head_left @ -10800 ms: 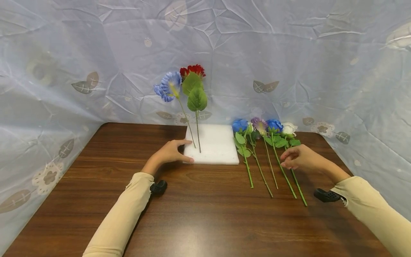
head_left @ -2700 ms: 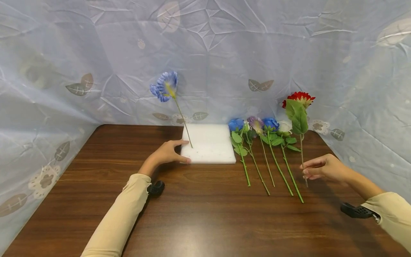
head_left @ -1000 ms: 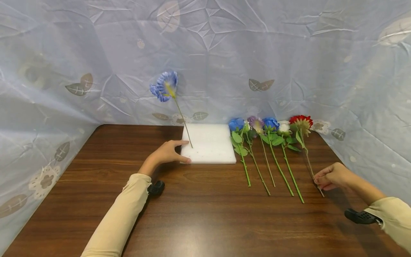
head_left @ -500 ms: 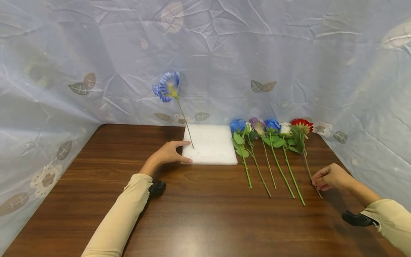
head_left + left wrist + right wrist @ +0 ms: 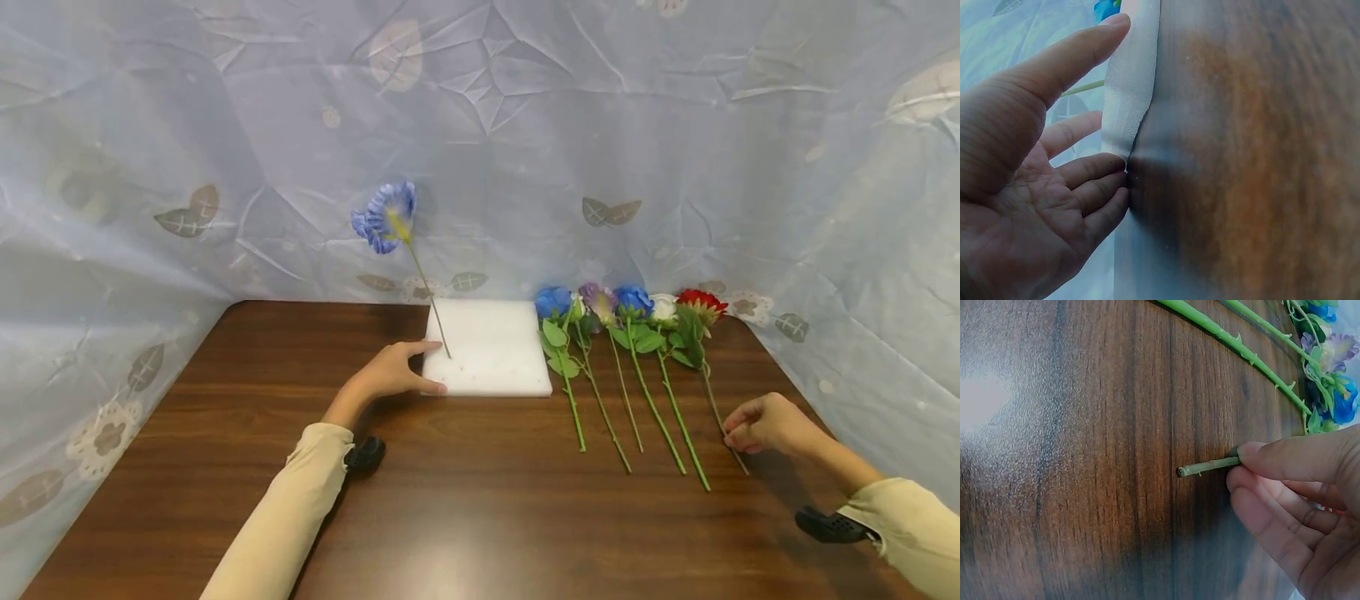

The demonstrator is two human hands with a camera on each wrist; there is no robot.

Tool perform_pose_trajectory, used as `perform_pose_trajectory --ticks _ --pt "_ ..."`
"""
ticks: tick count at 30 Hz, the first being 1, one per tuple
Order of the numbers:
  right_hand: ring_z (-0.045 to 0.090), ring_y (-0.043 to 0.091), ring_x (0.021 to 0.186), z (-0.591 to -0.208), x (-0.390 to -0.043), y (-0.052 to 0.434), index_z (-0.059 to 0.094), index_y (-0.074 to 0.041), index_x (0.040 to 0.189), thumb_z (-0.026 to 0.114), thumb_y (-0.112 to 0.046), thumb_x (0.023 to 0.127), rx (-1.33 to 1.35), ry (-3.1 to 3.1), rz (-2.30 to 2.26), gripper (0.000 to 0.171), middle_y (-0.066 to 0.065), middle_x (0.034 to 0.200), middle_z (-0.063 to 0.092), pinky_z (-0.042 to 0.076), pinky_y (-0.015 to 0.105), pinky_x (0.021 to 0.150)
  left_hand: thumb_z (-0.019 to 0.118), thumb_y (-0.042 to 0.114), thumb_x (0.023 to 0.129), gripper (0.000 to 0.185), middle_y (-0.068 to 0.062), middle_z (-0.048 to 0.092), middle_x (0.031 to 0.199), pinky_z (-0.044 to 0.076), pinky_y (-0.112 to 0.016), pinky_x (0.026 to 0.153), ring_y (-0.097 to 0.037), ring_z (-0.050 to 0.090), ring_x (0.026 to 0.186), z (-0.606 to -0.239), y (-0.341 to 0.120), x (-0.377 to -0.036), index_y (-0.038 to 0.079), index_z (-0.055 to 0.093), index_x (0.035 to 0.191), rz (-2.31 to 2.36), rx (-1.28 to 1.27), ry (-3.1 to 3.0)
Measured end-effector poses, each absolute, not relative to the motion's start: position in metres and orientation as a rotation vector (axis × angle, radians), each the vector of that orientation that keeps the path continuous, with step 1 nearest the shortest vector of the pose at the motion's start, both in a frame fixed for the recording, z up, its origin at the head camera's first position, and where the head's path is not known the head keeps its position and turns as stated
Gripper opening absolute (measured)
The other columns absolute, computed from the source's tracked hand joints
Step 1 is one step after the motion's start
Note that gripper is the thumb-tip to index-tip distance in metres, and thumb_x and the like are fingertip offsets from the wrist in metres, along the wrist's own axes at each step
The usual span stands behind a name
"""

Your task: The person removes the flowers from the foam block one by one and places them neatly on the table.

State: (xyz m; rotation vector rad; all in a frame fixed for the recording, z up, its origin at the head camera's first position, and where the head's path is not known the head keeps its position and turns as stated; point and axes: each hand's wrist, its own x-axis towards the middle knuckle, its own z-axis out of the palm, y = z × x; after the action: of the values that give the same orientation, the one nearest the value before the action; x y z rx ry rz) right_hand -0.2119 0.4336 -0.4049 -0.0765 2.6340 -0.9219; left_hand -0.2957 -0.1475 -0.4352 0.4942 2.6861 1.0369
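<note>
A white foam block lies flat at the back middle of the table, with a light-blue artificial flower standing in it, tilted left. My left hand rests at the block's left edge, thumb and fingers extended; in the left wrist view the fingertips touch its side. On the right, my right hand pinches the lower stem of a red artificial flower between thumb and fingers. The cut end of that stem sticks out past the fingertips, close over the wood. Its red head lies at the row's right end.
Between block and right hand lie several artificial flowers side by side, heads at the back: a blue rose, a purple flower, another blue rose and a white rose. A patterned cloth hangs behind the brown table.
The red flower stood in the foam block at first. My right hand carried it right, lowered it beside the row, and shifted it slightly left. My left hand stayed at the block.
</note>
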Motion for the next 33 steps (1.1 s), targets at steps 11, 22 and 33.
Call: perform_pose_trajectory --ticks 11,22,33 --pt "0.075 0.017 0.077 -0.4044 -0.2131 0.4372 0.06 0.024 0.115 0.073 0.003 0.088 -0.123 2.596 -0.956 0.037 0.003 0.08 0.073 0.063 0.033 0.068 0.089 0.042 0.077 0.088 -0.023 0.047 0.155 0.037 -0.054 0.12 -0.039 0.041 0.147 -0.4327 -0.147 -0.2954 0.013 0.051 0.151 1.043 0.519 2.699" --pt "0.075 0.016 0.078 -0.4029 -0.2141 0.4341 0.056 0.026 0.12 0.072 0.006 0.088 -0.114 2.564 -1.0 0.042 0.007 0.081 0.074 0.063 0.034 0.068 0.09 0.038 0.077 0.087 -0.024 0.047 0.154 0.035 -0.055 0.121 -0.041 0.041 0.147 -0.4344 -0.1479 -0.2945 0.01 0.052 0.15 1.044 0.54 2.706" --pt "0.072 0.013 0.074 -0.3987 -0.2159 0.4331 0.058 0.024 0.119 0.073 0.001 0.089 -0.128 2.617 -0.945 0.041 0.016 0.085 0.075 0.063 0.034 0.067 0.09 0.039 0.077 0.088 -0.024 0.046 0.155 0.035 -0.054 0.121 -0.04 0.039 0.148 -0.4318 -0.1479 -0.2935 0.011 0.051 0.151 1.053 0.531 2.689"
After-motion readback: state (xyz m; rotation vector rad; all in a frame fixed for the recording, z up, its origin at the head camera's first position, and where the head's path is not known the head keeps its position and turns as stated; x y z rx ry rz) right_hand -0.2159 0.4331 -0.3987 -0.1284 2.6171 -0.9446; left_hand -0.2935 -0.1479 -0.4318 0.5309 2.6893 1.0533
